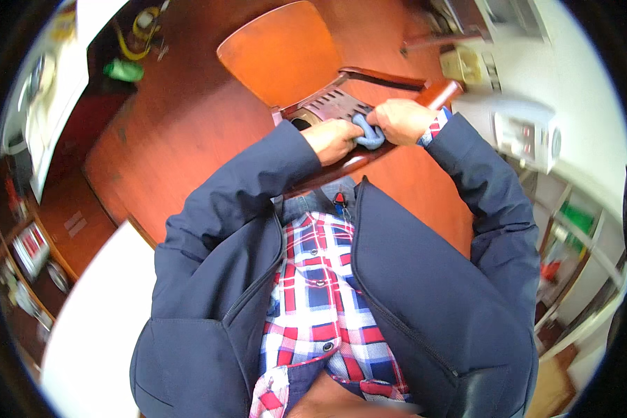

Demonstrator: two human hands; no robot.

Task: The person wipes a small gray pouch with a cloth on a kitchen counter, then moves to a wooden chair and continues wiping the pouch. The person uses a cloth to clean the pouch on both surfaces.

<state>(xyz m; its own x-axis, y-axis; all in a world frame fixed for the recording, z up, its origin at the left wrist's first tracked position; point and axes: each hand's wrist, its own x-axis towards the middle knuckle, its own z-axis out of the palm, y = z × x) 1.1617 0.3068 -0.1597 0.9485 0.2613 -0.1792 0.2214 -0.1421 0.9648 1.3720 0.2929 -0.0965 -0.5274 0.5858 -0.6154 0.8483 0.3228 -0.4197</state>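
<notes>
A piece of blue cloth (369, 134) is bunched between my two hands. My left hand (337, 139) pinches its left side, and the fingers of my right hand (403, 121) grip its upper right part. Both hands are over a dark wooden frame (363, 160) with a slotted panel (336, 103). Beyond it, an orange-brown wooden board (287, 49) with a curved top edge adjoins the slotted panel. A round, dark-centred opening (303, 121) shows beside my left hand, partly hidden by my sleeve.
Reddish wood flooring (188, 146) spreads around the frame. A white surface (102, 313) stands at my left, with shelving (57, 251) beyond. Far left lie a green bottle-like object (124, 70) and a yellow cord (130, 49). At right are a white appliance (525, 136) and a rack (575, 230).
</notes>
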